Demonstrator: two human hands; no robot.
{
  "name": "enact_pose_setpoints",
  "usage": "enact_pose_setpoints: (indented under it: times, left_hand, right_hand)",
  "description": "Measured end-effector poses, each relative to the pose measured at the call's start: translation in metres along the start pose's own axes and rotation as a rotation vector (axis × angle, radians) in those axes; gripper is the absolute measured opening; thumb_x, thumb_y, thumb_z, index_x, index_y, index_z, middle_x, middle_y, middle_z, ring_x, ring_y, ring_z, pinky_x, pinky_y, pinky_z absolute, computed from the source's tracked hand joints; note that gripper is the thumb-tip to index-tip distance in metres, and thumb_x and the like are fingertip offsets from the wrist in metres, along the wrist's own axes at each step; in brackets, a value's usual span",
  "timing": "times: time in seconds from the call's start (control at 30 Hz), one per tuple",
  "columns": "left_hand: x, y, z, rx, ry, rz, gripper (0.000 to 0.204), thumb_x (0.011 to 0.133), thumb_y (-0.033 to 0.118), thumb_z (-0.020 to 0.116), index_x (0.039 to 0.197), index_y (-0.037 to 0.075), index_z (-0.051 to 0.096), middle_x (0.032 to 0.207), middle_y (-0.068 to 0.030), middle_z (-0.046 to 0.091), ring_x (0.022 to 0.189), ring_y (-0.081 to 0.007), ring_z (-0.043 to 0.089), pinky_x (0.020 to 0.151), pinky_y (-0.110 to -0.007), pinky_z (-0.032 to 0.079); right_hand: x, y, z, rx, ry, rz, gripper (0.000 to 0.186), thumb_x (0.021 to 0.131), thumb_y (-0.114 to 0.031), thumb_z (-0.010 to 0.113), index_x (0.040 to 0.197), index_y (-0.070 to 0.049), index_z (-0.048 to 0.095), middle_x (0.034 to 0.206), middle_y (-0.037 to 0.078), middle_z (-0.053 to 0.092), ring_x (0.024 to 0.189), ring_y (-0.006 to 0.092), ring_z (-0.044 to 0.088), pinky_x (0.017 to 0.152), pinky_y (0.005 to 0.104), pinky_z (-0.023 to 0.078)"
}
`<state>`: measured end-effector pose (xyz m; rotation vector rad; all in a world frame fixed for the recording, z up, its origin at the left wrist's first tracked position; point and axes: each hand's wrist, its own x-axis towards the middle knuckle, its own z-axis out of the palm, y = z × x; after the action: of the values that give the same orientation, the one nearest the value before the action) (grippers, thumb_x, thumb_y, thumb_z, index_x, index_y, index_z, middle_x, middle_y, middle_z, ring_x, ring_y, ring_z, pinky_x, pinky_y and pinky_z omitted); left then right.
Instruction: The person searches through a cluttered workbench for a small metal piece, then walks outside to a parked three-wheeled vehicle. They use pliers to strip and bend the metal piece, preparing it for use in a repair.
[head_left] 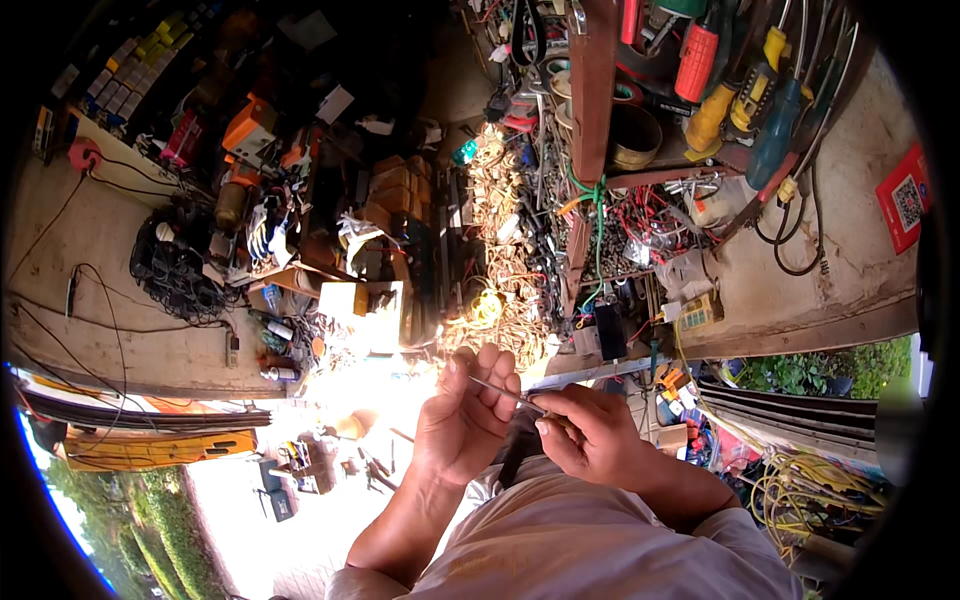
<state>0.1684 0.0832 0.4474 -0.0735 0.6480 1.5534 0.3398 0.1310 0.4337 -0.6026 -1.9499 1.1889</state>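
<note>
Cluttered workshop shelves and a plaster wall [100,240] fill the background. At the centre, a thin metal rod [505,392] is held between both hands above the person's lap. Its near end is pinched in the closed fingers of the right hand [590,432], while the left hand [462,415] is curled loosely around its far end, fingertips touching it. Beyond the hands, a heap of tangled wire [500,250] is seen, with screwdrivers [745,95] hung at the upper right. Yellow cables [800,490] lie at the right.

Left hand [462,415] half-curled, right hand [590,435] pinched shut, fingertips nearly meeting.
</note>
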Motion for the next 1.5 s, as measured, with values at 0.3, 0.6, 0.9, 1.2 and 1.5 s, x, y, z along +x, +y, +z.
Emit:
enact_pose_setpoints:
  times: [0.3,0.6,0.9,1.2,1.5]
  left_hand:
    - [-0.048,0.03,-0.057,-0.136,-0.036,0.147,0.017,0.089,0.025,0.062,0.103,0.014,0.063,0.111,-0.0037,0.065,0.109,-0.02,0.059,0.1,-0.038,0.045]
    - [-0.131,0.115,-0.153,-0.131,0.084,0.422,0.017,0.091,0.022,0.058,0.106,0.014,0.062,0.104,-0.0016,0.066,0.103,-0.0196,0.062,0.096,-0.038,0.046]
    - [-0.222,0.224,-0.288,-0.289,0.196,0.578,0.017,0.092,0.023,0.059,0.101,0.009,0.055,0.092,-0.0037,0.061,0.093,-0.0204,0.06,0.091,-0.038,0.047]
    - [-0.316,0.279,-0.377,-0.454,0.429,0.998,0.021,0.095,0.026,0.054,0.103,0.006,0.052,0.083,-0.0034,0.059,0.074,-0.0162,0.057,0.07,-0.03,0.049]
    - [-0.476,0.245,-0.515,-0.77,0.983,1.396,0.017,0.093,0.026,0.056,0.094,0.009,0.053,0.073,0.0013,0.048,0.058,-0.0101,0.042,0.051,-0.026,0.037]
  right_hand:
    - [0.006,-0.013,0.062,-0.002,-0.195,-0.034,0.031,0.079,-0.001,0.064,0.108,0.004,0.054,0.074,0.012,0.057,0.06,0.0247,0.059,0.052,0.0333,0.047]
    - [0.026,-0.042,0.207,-0.12,-0.433,-0.209,0.029,0.085,-0.01,0.063,0.11,0.003,0.056,0.072,0.009,0.056,0.057,0.0191,0.056,0.052,0.0315,0.046]
    - [0.017,-0.062,0.414,0.317,-0.679,0.408,0.028,0.093,-0.015,0.057,0.11,0.007,0.057,0.074,0.007,0.06,0.062,0.0112,0.055,0.059,0.0241,0.046]
    - [0.009,-0.089,0.592,0.834,-1.113,0.827,0.024,0.093,-0.015,0.057,0.108,-0.002,0.043,0.079,0.008,0.058,0.056,0.0091,0.048,0.048,0.0217,0.04]
    - [-0.078,-0.105,0.788,0.44,-1.845,0.67,0.028,0.09,-0.024,0.064,0.102,-0.002,0.052,0.074,0.001,0.059,0.057,0.0069,0.049,0.05,0.0228,0.041]
